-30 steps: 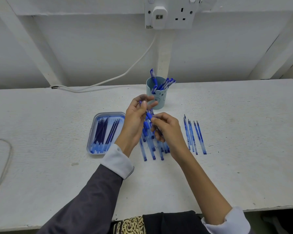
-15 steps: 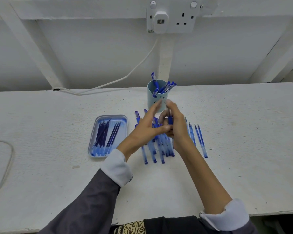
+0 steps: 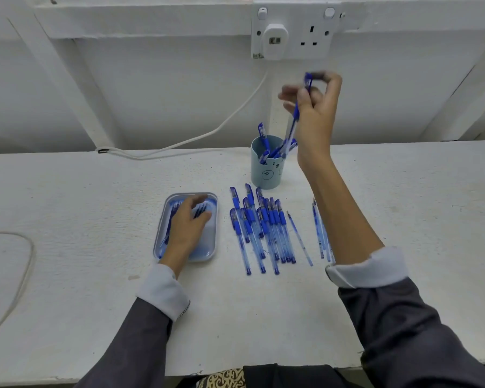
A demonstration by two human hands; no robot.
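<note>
My right hand is raised above the light blue cup and grips a blue pen that points down into the cup's mouth. Several capped blue pens stand in that cup. My left hand lies over the blue tray, its fingers on the thin blue refills in it; whether it holds one I cannot tell. A row of several blue pens lies on the white table between tray and right arm. A few thin refills lie to the right, partly hidden by my forearm.
A white wall socket with a plug hangs above the cup, and its white cable runs left along the table's back edge. Another thin cable loops at the far left. The table's front edge runs near my body.
My hands have parted. The right hand rose with a pen from above the pen row to over the cup. The left hand moved left onto the tray.
</note>
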